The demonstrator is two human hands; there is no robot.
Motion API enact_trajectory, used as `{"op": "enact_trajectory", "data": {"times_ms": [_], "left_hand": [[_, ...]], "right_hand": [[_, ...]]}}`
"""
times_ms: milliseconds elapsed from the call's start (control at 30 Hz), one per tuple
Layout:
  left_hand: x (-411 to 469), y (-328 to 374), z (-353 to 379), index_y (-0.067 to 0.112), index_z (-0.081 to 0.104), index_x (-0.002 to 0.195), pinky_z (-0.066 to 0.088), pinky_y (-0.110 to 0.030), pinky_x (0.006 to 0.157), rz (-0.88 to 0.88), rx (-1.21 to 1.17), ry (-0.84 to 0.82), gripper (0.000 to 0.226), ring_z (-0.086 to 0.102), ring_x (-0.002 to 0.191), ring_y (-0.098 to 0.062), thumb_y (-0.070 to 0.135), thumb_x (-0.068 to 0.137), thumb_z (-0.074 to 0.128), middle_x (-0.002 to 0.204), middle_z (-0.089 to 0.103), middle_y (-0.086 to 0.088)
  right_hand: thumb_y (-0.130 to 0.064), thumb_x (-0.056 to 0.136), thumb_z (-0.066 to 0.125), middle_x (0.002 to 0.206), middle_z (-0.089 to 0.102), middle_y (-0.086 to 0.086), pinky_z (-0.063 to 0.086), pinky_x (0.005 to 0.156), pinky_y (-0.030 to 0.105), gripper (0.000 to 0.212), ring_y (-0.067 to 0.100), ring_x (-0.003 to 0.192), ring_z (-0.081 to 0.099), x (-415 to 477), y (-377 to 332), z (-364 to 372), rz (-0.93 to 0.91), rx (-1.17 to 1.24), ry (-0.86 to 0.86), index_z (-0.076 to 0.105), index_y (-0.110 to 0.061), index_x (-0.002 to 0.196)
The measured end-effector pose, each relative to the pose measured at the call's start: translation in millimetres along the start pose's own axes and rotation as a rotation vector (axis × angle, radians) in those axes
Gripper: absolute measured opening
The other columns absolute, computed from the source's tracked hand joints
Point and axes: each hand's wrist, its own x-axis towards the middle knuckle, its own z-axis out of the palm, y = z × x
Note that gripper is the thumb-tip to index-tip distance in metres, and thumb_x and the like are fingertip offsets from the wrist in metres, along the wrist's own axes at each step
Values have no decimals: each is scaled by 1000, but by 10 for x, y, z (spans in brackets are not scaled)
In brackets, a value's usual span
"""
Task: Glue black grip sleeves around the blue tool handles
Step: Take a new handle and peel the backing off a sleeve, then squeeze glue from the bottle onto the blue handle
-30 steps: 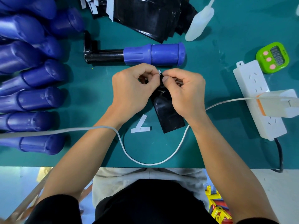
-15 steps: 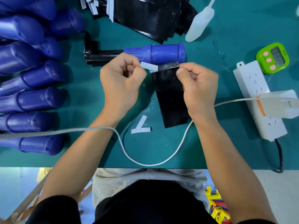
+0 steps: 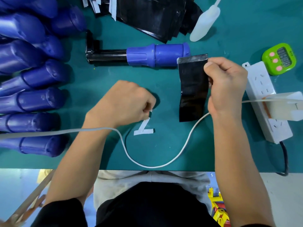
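Note:
A blue tool handle (image 3: 164, 54) with a black metal shaft lies across the green table (image 3: 114, 79), its butt end pointing right. My right hand (image 3: 226, 84) pinches a black grip sleeve (image 3: 192, 89) by its right edge; the sleeve hangs just right of the handle's butt, with a grey adhesive strip bared along its top edge. Lower on the table, my left hand (image 3: 121, 104) pinches a white backing strip (image 3: 150, 110) just above other white strips (image 3: 144, 128) that lie there.
Several blue handles (image 3: 32, 76) are piled at the left. A stack of black sleeves (image 3: 147, 15) lies at the back, with a white bottle (image 3: 205, 25) beside it. At the right sit a green timer (image 3: 278, 58) and a white power strip (image 3: 265, 102). A white cable (image 3: 155, 166) loops near the front edge.
My left hand peeled the white backing strip off the sleeve's top edge and moved down towards the loose strips. My right hand carried the sleeve to the right.

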Motion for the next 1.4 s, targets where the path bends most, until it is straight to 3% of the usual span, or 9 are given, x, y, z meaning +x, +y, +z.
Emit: {"op": "enact_trajectory", "data": {"times_ms": [200,333,400,500,733,933,1133,1267,1400], "left_hand": [[-156,-262,-144,37,77,72,45,-17,59,-82,-516,-75,22,63,60,-3,46,57,90,62,68,22],[-68,-299,-74,33,76,71,43,-17,60,-203,-772,474,12,60,62,2,30,72,87,69,72,18],[49,-299,17,24,78,95,48,-22,73,-280,-627,776,16,67,83,-5,23,79,82,90,74,20],[215,-348,146,17,70,130,39,-30,106,-274,-304,754,52,61,123,-18,29,80,79,131,68,4],[410,-479,237,15,73,127,30,-37,118,-173,-196,705,53,64,116,-24,45,84,81,128,71,-2],[427,-500,225,15,70,128,37,-38,106,-120,-154,706,49,63,116,-24,48,92,74,129,69,0],[387,-496,230,16,70,127,37,-35,99,-155,-223,692,52,61,114,-25,41,82,81,129,69,2],[390,-475,219,19,68,129,35,-33,102,-165,-188,690,51,61,115,-22,45,86,76,128,69,3],[392,-406,230,19,66,135,37,-41,100,-188,-129,685,48,62,109,-24,52,107,46,124,69,3]], "right_hand": [[-21,79,71,68,70,-3,45,69,31,17,14,66,60,6,32,-24,66,-314,-302,80,-33,72],[-33,83,73,66,69,-27,49,68,13,13,-8,64,65,-78,7,5,-95,-679,-383,76,-39,72],[-33,86,72,68,70,-22,56,72,24,11,-4,67,67,-115,-41,10,-212,-724,-264,79,-27,80],[-19,91,66,82,71,-19,54,73,23,17,-1,73,66,-38,-131,-9,-342,-539,24,81,-15,100],[-7,81,62,149,51,-3,48,109,23,83,5,134,52,586,-227,108,-110,-398,8,37,-22,158],[-11,83,69,100,60,-8,55,83,31,35,4,89,57,670,-104,347,-200,-310,3,49,-18,111],[-8,87,77,89,53,2,49,67,35,39,25,73,54,228,-79,171,-401,-167,61,45,-25,101],[-10,74,83,78,57,-23,41,63,20,39,4,70,50,55,-124,76,-304,-111,-20,58,-35,89],[-14,85,74,89,66,-10,52,69,36,20,16,81,60,68,-175,37,-109,127,-232,74,-30,98]]}}
